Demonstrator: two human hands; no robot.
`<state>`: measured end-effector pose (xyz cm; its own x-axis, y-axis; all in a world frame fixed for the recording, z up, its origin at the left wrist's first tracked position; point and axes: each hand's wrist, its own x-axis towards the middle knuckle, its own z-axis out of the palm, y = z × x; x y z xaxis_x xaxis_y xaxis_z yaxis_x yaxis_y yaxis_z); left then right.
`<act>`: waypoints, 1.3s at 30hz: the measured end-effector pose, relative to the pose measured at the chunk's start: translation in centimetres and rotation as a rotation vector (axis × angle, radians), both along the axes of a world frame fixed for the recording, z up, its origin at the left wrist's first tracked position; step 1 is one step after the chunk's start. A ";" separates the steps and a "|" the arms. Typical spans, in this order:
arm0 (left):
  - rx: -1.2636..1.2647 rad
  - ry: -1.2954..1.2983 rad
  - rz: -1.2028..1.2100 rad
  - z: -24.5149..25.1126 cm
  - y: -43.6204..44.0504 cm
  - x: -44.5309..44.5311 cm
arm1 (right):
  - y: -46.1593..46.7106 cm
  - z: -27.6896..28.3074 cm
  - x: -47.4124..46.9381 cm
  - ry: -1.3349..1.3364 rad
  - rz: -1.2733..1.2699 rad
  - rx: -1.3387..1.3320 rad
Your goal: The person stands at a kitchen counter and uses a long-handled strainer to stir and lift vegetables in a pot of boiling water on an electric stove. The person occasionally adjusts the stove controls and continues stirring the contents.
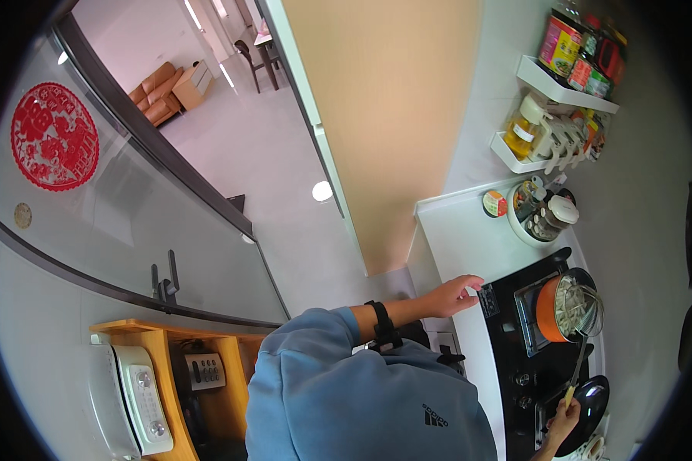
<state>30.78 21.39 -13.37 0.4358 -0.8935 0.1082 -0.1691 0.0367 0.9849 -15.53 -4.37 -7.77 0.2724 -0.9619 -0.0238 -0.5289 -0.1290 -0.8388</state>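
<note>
My right hand [563,419] is closed around the yellow handle of a wire skimmer [591,314]. The skimmer's wire head is over the far side of an orange pot [548,311], partly covering whitish pieces of food [568,302] inside; whether it touches them is unclear. That pot stands at one end of a black gas hob [510,351]. Empty and with fingers partly curled, my left hand [460,295] hovers by the hob's front corner and the counter's edge. A glossy black lid or pan [594,397] lies beside my right hand, partly hidden by it.
On the white counter [458,236] are a round tray [520,230] of seasoning jars and a small round container [495,204]. Wall shelves [565,92] hold bottles and an oil jug [522,132]. Behind me are a wooden shelf unit [167,374] with appliances and a glass door [207,276].
</note>
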 end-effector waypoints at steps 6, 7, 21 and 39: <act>0.027 0.074 -0.009 -0.1 1.3 0.9 | -0.9 1.0 1.1 0.190 -0.022 0.058; 0.035 0.080 -0.016 -0.2 1.2 1.0 | -1.1 1.2 1.5 0.209 -0.012 0.058; 0.019 0.209 -0.162 -2.3 0.6 7.2 | 1.7 7.0 8.5 0.338 0.107 -0.136; 0.129 0.245 -0.330 -0.5 -2.7 9.6 | 3.2 13.2 13.0 0.978 0.072 -0.384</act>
